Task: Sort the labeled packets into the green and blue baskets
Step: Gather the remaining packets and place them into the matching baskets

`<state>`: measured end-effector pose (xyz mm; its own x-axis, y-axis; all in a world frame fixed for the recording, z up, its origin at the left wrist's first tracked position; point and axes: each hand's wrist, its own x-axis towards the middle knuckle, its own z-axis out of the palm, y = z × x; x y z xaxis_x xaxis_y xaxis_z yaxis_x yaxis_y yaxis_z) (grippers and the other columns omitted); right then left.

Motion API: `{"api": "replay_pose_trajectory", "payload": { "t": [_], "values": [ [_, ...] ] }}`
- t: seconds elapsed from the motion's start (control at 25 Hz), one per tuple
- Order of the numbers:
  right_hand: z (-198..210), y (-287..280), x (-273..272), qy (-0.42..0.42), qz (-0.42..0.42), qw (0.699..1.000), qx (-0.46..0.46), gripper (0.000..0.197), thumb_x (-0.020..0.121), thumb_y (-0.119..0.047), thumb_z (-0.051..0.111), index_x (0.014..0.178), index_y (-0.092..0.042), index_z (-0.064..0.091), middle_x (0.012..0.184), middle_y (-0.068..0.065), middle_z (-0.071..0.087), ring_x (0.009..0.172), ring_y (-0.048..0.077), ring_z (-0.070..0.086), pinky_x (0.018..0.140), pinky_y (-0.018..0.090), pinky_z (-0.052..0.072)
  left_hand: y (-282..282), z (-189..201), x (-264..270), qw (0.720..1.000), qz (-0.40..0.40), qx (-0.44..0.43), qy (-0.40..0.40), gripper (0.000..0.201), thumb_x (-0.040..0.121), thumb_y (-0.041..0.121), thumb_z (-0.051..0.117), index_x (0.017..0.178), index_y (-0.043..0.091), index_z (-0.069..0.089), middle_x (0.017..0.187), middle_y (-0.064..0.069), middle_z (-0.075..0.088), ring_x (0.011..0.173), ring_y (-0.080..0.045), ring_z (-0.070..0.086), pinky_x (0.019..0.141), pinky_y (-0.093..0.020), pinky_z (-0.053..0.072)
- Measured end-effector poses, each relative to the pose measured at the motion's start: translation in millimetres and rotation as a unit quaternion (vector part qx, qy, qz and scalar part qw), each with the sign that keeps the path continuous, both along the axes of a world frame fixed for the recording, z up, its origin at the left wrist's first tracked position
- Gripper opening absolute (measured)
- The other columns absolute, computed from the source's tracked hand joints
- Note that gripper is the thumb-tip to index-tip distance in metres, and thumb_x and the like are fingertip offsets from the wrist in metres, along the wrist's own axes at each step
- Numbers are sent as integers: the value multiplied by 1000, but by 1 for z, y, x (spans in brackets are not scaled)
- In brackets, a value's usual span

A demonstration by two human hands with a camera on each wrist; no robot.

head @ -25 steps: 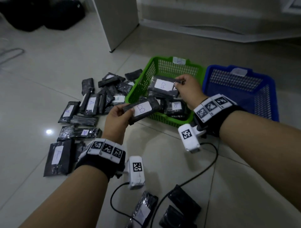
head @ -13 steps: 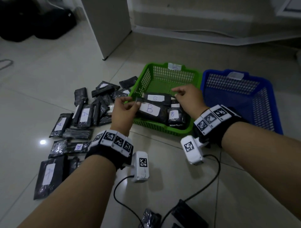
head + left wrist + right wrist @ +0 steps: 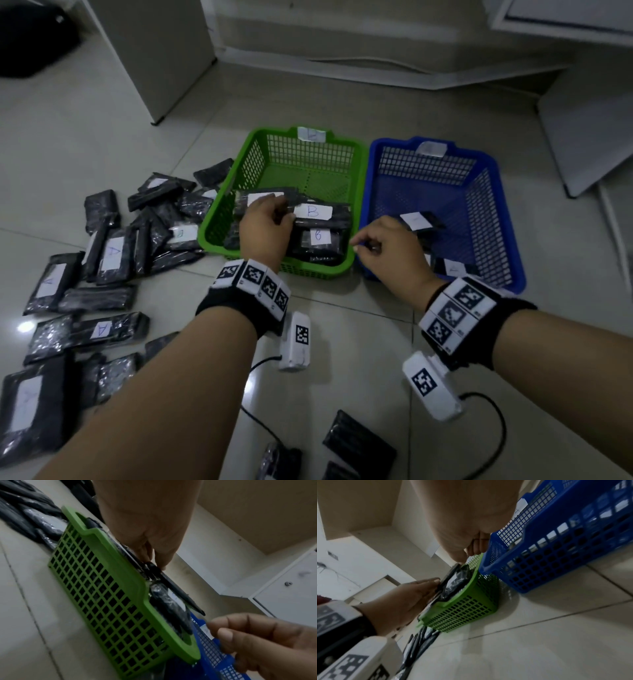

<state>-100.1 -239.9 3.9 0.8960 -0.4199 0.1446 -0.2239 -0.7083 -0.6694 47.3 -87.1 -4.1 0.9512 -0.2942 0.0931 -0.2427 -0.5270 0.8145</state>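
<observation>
The left hand (image 3: 265, 228) reaches palm-down over the near rim of the green basket (image 3: 219, 219), its fingertips (image 3: 150, 558) bent down onto the edge of a black packet marked B (image 3: 313, 214) at the top of the stack inside; whether they pinch it or only touch it cannot be told. The forearm runs up from the lower left, with a black wrist strap and white marker tiles. The right hand (image 3: 387, 245) hangs above the seam between the two baskets, knuckles up, its fingers curled loosely with thumb and forefinger close together and nothing between them. Its forearm comes in from the lower right.

The green basket holds several black packets with white labels, two of them reading B. The blue basket (image 3: 510, 253) sits touching its right side and holds a few labeled packets (image 3: 416, 221). A loose pile of packets (image 3: 113, 253), several marked A, lies on the tiled floor (image 3: 342, 359) left of the green basket.
</observation>
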Motion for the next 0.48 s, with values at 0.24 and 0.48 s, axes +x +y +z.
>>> {"api": "replay_pose_trajectory", "payload": {
  "t": [0.24,0.48],
  "values": [
    [-30,20,-57,25,95,991,-96,32,83,-13,60,113,-17,69,129,8,56,120,27,44,105,33,34,36,-12,-50,995,-30,-11,-92,21,86,9,56,99,15,70,105,-2,51,96,-18,54,88,-26,46],
    [-59,60,-127,137,180,973,-39,22,84,-11,62,103,-17,71,101,4,59,102,21,47,90,31,41,87,-44,-149,966,-224,85,94,16,80,11,65,85,26,71,90,6,68,75,1,57,69,-3,39]
  ]
}}
